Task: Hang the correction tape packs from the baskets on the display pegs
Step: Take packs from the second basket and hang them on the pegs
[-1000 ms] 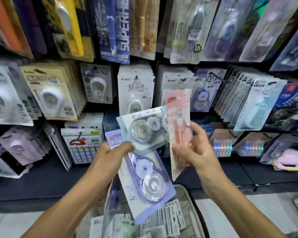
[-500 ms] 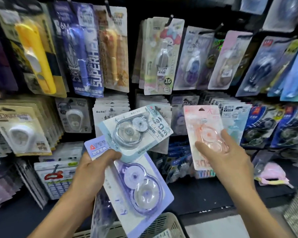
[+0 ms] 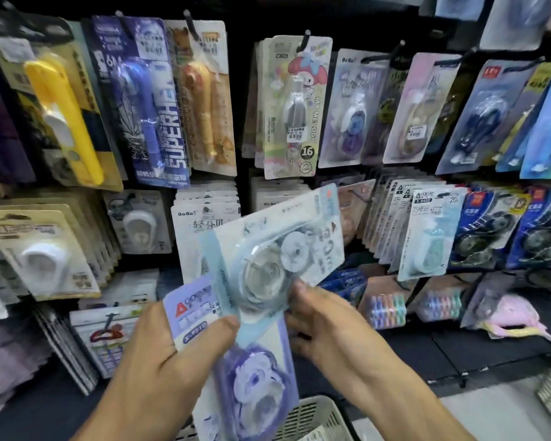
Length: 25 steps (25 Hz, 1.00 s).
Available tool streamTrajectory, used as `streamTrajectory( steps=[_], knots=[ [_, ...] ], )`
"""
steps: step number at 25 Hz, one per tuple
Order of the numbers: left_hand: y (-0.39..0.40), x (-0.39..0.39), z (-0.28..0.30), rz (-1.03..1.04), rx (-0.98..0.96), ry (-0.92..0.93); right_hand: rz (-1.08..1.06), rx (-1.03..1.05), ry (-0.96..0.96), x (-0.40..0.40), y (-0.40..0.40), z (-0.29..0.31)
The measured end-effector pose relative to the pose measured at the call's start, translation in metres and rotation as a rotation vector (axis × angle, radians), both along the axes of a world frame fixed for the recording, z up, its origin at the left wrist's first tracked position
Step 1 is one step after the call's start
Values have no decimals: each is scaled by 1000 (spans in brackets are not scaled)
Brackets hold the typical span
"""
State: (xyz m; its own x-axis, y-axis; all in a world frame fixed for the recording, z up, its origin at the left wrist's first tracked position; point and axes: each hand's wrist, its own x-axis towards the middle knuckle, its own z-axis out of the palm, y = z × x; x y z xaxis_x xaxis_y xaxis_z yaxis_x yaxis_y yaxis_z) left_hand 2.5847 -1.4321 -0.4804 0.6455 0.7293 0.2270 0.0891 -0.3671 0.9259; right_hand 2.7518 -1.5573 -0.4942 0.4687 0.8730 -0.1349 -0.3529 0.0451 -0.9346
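**Tape Packs Held Before the Pegs**

Two correction tape packs are gripped in front of a stocked display. The purple pack (image 3: 255, 377) is pinched under the thumb of the left hand (image 3: 172, 354), while the light blue pack (image 3: 274, 253) is grasped at its lower edge by the right hand (image 3: 325, 323). A white basket (image 3: 312, 418) is seen below.

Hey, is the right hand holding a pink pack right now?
No, the right hand grips the light blue pack that the left hand also pinches; it holds no pink one.

Left hand (image 3: 172, 354) grips purple pack (image 3: 252, 383) and blue pack (image 3: 274, 249); right hand (image 3: 325, 323) pinches blue pack's lower edge.
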Motion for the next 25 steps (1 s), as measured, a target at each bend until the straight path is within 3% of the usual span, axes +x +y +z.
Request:
streamTrajectory(
  steps=[3,6,8,11,16,19,22,23,24,25],
  knots=[
    [-16,-4,-1,-170,-78,-122,-254,221,83,-1,10,7],
    [-14,16,-4,-175,-204,-179,-415,329,101,21,1,14],
    [-11,24,-2,-164,-324,-282,-550,227,29,49,-11,21],
    [-3,28,1,-80,-333,-327,-741,-63,-292,88,-29,31],
    [0,32,3,-43,-321,-336,-885,-204,-500,118,-37,32],
    [-2,34,4,-53,-320,-315,-887,-282,-626,127,-36,34],
    [-3,37,2,-52,-339,-271,-757,-562,-1103,117,-31,29],
    [-3,39,1,-46,-330,-229,-690,-525,-1218,107,-29,27],
    [-3,41,-1,-49,-321,-198,-562,-406,-1184,94,-26,26],
    [-4,43,-1,-68,-315,-187,-336,-259,-1018,78,-21,24]
  ],
)
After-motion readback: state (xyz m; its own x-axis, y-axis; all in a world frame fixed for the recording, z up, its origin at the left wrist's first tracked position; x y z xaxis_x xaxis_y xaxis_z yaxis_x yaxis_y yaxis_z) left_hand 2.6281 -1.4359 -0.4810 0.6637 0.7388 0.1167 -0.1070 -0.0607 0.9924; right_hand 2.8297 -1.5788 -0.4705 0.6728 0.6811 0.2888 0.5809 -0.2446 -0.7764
